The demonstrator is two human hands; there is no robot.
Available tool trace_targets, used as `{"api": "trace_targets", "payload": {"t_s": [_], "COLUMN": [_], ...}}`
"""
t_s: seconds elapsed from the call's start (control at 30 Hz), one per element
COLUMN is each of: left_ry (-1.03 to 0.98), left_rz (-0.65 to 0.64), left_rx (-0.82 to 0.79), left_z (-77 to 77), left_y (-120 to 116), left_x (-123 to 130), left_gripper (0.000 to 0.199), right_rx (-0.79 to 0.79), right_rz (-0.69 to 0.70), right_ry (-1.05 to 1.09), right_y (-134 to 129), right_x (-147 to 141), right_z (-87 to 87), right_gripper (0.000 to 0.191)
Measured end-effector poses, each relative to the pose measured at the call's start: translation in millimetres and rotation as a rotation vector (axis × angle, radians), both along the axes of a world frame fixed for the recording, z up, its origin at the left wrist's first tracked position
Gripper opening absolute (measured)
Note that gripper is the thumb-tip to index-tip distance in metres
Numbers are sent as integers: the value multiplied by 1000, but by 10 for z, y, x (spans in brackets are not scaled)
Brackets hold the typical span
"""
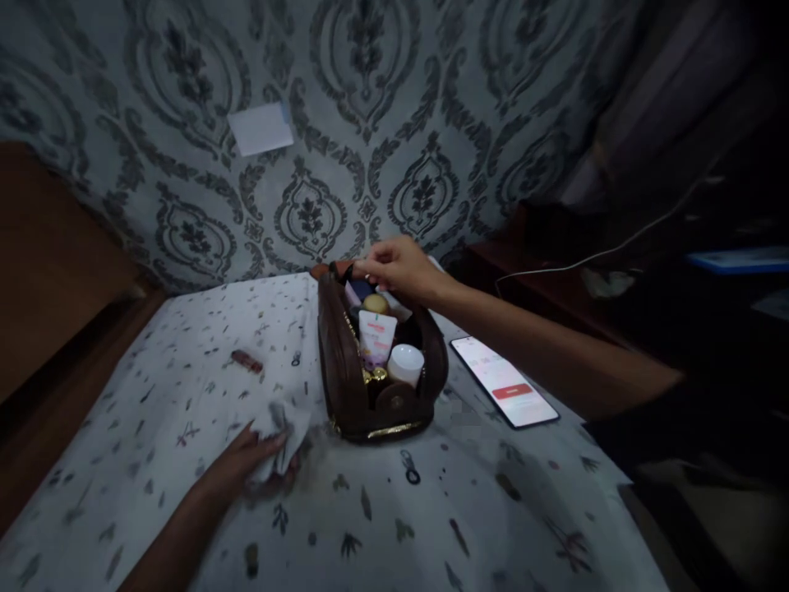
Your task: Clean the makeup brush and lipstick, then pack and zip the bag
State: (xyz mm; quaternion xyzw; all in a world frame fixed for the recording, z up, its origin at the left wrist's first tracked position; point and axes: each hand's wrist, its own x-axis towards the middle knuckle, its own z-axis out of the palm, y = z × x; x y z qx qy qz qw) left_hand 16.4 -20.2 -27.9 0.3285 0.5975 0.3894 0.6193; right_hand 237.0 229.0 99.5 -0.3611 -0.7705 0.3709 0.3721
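A brown zippered bag stands open on the patterned white cloth. Inside it are a white and pink tube, a jar with a white lid, a round yellowish item and some gold-coloured pieces. My right hand is at the bag's far end, its fingers pinched on the dark edge there. To the left and nearer, my left hand is closed round a crumpled white tissue, slightly blurred. A small reddish tube lies beyond the left hand.
A phone with a lit screen lies right of the bag, under my right forearm. The patterned wall rises behind, with a white card on it. A white cable runs at the right; brown wood stands left.
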Motion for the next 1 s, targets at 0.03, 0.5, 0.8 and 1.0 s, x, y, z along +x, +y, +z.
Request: {"api": "trace_targets", "payload": {"t_s": [0.03, 0.5, 0.8, 1.0], "left_ry": [15, 820, 1592, 1637], "left_rz": [4, 498, -475, -355], "left_rx": [29, 437, 292, 236], "left_z": [-12, 320, -35, 83], "left_y": [24, 681, 840, 719], "left_x": [-31, -930, -1244, -1209], "left_gripper": [62, 39, 72, 39], "right_rx": [13, 130, 234, -287], "right_rz": [10, 108, 436, 478], "right_ry": [17, 188, 24, 83], "right_y": [-48, -1187, -1850, -1948], "right_x": [45, 376, 80, -296], "right_z": [-18, -16, -595, -954], "right_gripper": [29, 8, 18, 11]}}
